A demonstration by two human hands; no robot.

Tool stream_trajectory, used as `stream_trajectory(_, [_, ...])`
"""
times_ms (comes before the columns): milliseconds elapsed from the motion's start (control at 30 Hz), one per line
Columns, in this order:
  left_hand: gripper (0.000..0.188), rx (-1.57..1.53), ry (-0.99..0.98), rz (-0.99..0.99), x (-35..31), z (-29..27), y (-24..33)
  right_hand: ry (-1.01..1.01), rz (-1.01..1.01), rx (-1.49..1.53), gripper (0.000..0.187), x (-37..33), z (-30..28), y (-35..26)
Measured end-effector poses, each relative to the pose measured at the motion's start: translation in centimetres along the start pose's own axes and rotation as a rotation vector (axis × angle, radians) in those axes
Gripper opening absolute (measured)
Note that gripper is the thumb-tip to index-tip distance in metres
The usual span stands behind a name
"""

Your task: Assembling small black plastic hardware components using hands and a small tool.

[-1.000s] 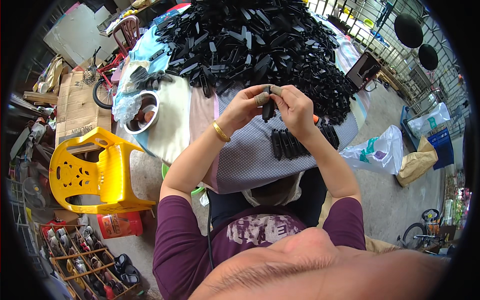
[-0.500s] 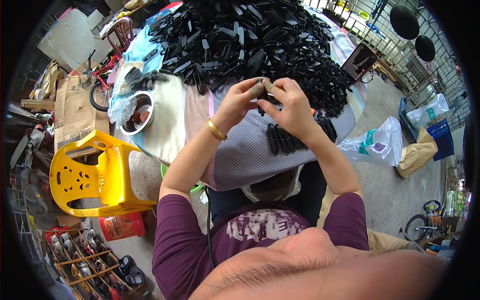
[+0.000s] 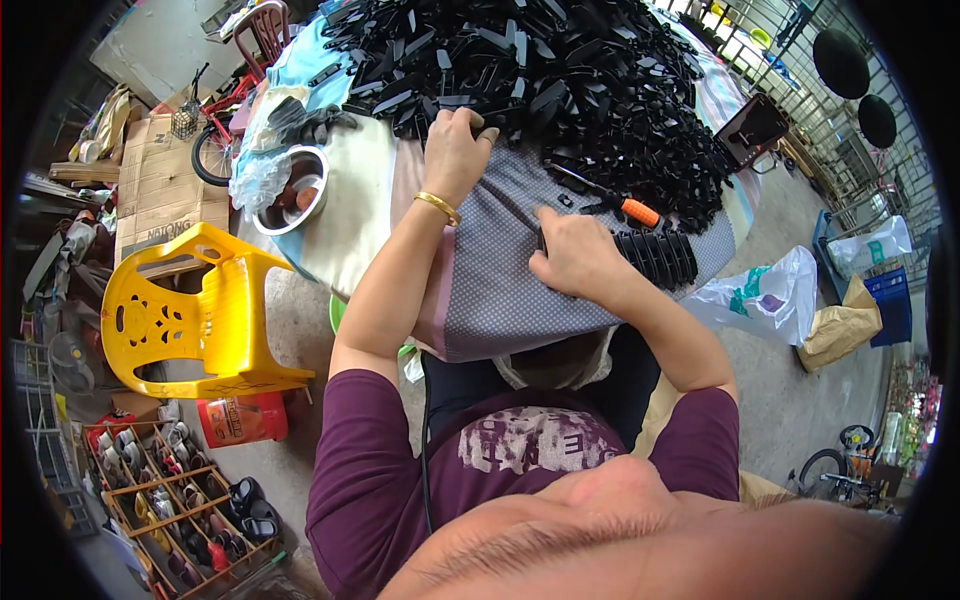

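My left hand reaches to the near edge of a big heap of black plastic pieces, fingers bent and somewhat apart, the tips touching the heap. Nothing shows held in it. My right hand is low over the dotted grey cloth, thumb and forefinger closed around a small black plastic piece, mostly hidden by the fingers. Beside that hand, similar black pieces stand in a tight row. A tool with an orange handle and a thin shaft lies between the row and the heap.
On the table's left are a metal bowl, a clear plastic bag and dark gloves. A phone or tablet-like device stands at the right edge. A yellow chair is close on the left; plastic bags lie right.
My hands, together over the cloth before, have parted. The left has moved up and left to the heap; the right has come down beside the row, uncovering the orange-handled tool.
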State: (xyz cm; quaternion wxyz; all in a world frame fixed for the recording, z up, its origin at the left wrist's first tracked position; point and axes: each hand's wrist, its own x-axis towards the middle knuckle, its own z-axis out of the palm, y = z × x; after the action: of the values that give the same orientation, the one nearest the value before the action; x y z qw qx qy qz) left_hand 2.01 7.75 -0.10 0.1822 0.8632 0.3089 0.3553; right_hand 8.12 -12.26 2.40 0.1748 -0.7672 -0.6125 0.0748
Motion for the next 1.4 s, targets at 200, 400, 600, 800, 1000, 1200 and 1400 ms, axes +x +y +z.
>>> stream_trajectory(200, [0.041, 0.099, 0.238, 0.204, 0.2, 0.8, 0.5, -0.084, -0.01, -0.133, 0.029, -0.5, -0.2, -0.5])
stream_trajectory(400, [0.031, 0.148, 0.113, 0.271, 0.6, 1.6, 0.1, 0.154, -0.135, 0.071, 0.023, 0.8, -2.1, 3.3])
stream_trajectory(600, [0.024, -0.36, 0.067, 0.157, -0.2, 1.6, 0.9, 0.14, -0.061, -0.066, 0.022, 3.0, -1.1, 7.0])
stream_trajectory(800, [0.024, -1.23, -0.51, -0.397, -0.7, 1.1, 1.4, 0.051, -0.008, -0.231, 0.017, 3.5, -0.6, 5.3])
stream_trajectory(1000, [0.021, -1.617, -0.754, -0.465, -1.0, 1.3, 1.9, 0.387, -0.07, 0.462, 0.021, 2.9, -2.7, 6.6])
stream_trajectory(1200, [0.03, -1.783, -0.921, -0.37, -1.8, 1.0, 2.8, 0.503, 0.036, 1.071, 0.014, 2.9, -3.9, 5.8])
stream_trajectory(1400, [0.037, -1.769, -0.944, -0.313, -2.3, 1.0, 3.3, 0.819, -0.193, 0.531, 0.009, 3.1, -3.3, 4.8])
